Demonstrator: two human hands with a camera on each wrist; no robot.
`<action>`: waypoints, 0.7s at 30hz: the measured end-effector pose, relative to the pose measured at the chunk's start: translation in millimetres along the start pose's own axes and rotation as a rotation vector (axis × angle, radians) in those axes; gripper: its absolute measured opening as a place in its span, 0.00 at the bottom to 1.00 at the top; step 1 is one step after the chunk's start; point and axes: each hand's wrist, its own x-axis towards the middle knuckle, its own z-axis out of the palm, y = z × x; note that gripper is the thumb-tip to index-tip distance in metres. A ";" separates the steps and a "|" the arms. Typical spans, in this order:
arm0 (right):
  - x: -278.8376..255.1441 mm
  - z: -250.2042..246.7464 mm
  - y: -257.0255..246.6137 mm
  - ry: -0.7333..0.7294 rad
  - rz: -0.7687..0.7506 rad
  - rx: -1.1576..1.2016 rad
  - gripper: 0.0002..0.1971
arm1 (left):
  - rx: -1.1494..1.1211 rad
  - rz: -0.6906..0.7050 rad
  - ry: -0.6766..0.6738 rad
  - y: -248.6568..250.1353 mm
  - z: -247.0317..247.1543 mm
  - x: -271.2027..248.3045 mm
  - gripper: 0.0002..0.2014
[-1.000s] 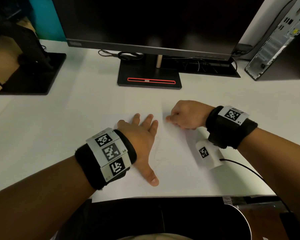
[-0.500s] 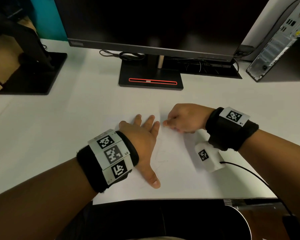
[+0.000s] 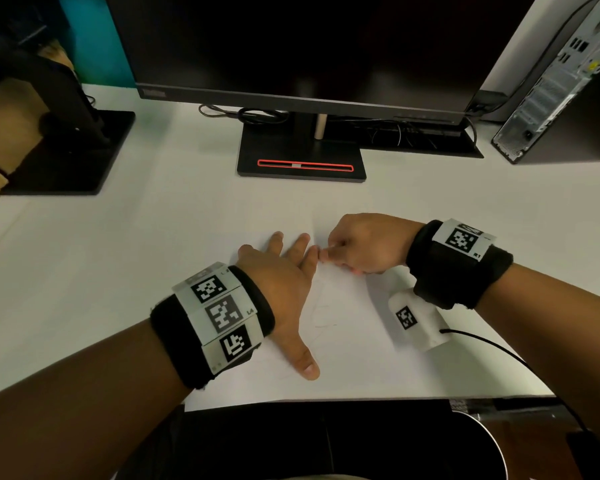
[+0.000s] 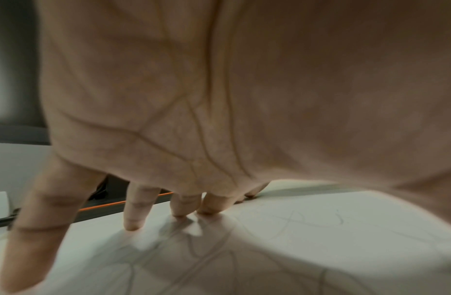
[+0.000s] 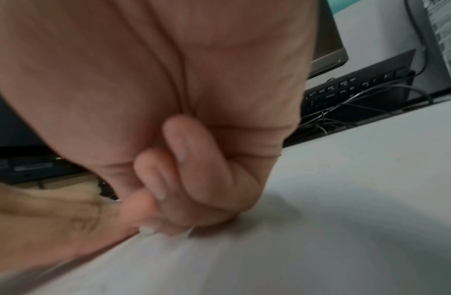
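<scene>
A white sheet of paper with faint pencil lines lies on the white desk near its front edge. My left hand lies flat on the sheet with fingers spread and straight; the left wrist view shows its fingertips pressing the paper. Just to its right is my right hand, fingers curled into a loose fist. Its thumb and fingertips are down on the paper, almost touching my left index finger. The right wrist view shows the curled fingers; whether they pinch an edge is unclear.
A dark monitor on a black stand is straight ahead, a keyboard with cables tucked behind it. A computer tower stands at the far right, another black stand and a cardboard box at the left.
My right hand has slid left and slightly toward me across the paper, ending close to my left index fingertip. The left hand has stayed flat in place.
</scene>
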 end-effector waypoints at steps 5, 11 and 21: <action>3.7 -7.0 1.8 0.079 0.049 0.016 0.26 | -0.009 0.001 0.004 -1.2 0.6 -0.9 0.81; 0.3 -6.5 2.5 0.025 0.034 0.018 0.23 | -0.035 -0.003 0.018 -2.4 3.6 -1.9 0.83; -8.9 -7.9 23.2 0.127 0.106 0.031 0.22 | -0.104 -0.071 -0.022 -8.3 10.3 -8.6 0.82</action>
